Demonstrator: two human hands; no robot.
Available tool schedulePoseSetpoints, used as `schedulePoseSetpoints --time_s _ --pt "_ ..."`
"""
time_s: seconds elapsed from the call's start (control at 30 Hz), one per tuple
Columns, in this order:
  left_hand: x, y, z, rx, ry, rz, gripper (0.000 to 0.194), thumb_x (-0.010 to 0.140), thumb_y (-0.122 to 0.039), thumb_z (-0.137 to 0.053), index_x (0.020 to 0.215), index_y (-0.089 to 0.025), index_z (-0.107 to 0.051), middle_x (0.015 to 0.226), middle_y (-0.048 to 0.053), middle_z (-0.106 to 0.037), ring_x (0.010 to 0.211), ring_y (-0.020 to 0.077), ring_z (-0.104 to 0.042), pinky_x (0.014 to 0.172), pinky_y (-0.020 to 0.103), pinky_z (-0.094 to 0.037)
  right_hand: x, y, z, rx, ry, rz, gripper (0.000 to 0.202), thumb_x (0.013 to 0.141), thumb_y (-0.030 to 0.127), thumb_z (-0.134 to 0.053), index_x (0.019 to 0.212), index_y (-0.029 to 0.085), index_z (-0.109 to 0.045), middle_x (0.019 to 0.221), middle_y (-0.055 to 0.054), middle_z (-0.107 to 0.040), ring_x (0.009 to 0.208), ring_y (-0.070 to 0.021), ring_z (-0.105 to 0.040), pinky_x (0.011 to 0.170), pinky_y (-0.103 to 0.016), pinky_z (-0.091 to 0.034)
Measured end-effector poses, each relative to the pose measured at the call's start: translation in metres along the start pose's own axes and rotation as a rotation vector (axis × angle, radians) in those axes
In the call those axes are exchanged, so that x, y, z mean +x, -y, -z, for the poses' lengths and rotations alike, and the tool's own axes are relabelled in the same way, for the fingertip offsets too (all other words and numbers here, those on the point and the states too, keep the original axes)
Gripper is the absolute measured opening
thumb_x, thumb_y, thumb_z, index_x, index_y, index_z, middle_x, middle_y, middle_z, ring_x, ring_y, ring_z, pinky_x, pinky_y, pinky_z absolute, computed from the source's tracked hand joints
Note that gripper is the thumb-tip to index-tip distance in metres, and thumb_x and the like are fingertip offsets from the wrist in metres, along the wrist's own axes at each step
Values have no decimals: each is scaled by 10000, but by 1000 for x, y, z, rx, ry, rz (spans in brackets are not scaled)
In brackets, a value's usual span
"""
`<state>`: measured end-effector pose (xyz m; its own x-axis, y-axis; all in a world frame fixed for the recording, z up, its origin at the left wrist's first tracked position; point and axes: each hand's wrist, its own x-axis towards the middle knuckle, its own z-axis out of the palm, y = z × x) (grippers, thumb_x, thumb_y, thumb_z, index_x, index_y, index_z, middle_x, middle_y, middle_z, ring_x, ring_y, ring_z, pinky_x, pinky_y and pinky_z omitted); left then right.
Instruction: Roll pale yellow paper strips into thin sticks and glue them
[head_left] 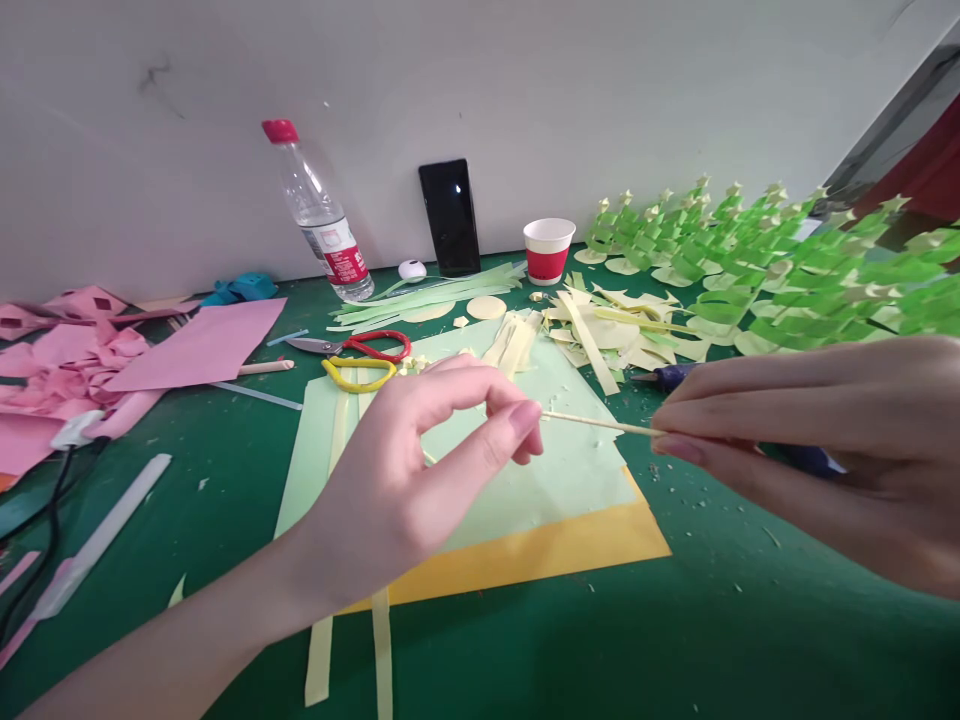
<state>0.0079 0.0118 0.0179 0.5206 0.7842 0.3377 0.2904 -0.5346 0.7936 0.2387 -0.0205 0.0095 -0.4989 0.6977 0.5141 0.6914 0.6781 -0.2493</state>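
Note:
A narrow pale-yellow paper strip (596,423), seen nearly edge-on, stretches between my two hands. My left hand (427,470) pinches one end between thumb and fingers. Thumb and fingertips of my right hand (817,440) close on the other end. Beneath the left hand lie light green sheets (570,480) on a yellow-orange sheet (600,535). Two cream strips (382,650) pass under the left forearm and hang past the sheets' near edge. Scissors (379,346) with red and yellow handles rest just beyond the left hand. A dark blue tool (673,376) is partly hidden behind the right hand.
Pink paper pieces (199,345) and a black cable (56,520) lie left. Along the wall stand a bottle (322,215), a black phone (450,215) and a paper cup (548,250). Cream scraps (637,330) and many green paper trees (727,265) fill the back right.

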Motion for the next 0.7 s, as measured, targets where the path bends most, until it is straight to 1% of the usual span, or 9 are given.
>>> schedulePoseSetpoints --time_s 0.1,0.17,0.23,0.3,0.37,0.47,0.6,0.7 --pt "0 -1 2 3 13 4 293 876 -170 -492 595 -206 -567 617 -39 -599 673 132 -557 625 245 -399 3 -2 4 -41 35 114 446 968 244 -406 550 216 -557 607 -28 -601 579 -113 -599 400 -254 -377" --pt "1 -2 3 25 28 20 275 855 -143 -499 599 -209 -578 619 -41 -603 679 132 -559 624 246 -398 5 -3 5 -47 55 108 467 979 271 -394 556 224 -588 618 -30 -614 585 -118 -607 410 -259 -399" --pt "1 -3 4 41 34 22 259 843 -130 -513 610 -210 -591 626 -46 -603 681 125 -557 634 242 -398 5 -4 6 -48 72 101 479 985 298 -384 568 227 -611 677 -35 -649 645 -132 -636 436 -262 -432" --pt "1 -4 4 32 28 13 261 857 -162 -527 609 -209 -590 624 -49 -594 664 117 -546 636 237 -399 4 -5 7 -51 76 99 485 985 311 -386 564 220 -611 746 -38 -677 713 -143 -656 449 -256 -444" --pt "2 -5 4 27 23 17 308 885 -218 -512 581 -205 -567 593 -48 -568 626 112 -525 620 238 -396 1 -5 8 -70 75 108 489 988 307 -380 569 213 -613 782 -41 -686 745 -145 -662 448 -246 -440" --pt "2 -8 4 53 15 41 359 890 -234 -488 536 -202 -542 543 -43 -538 602 113 -520 600 239 -392 0 -5 10 -80 73 118 492 990 302 -368 576 215 -620 771 -42 -683 740 -146 -661 459 -246 -445" --pt "3 -8 7 51 24 46 280 840 -179 -534 564 -207 -577 610 -44 -599 645 116 -561 668 222 -424 4 -5 10 -45 88 111 497 989 328 -381 556 213 -596 760 -41 -683 728 -146 -658 477 -247 -457" --pt "4 -7 9 56 31 43 228 825 -170 -557 602 -210 -580 633 -46 -607 645 117 -559 626 214 -416 3 -7 8 -31 109 97 481 987 326 -394 575 217 -616 776 -38 -684 723 -140 -655 462 -242 -444"
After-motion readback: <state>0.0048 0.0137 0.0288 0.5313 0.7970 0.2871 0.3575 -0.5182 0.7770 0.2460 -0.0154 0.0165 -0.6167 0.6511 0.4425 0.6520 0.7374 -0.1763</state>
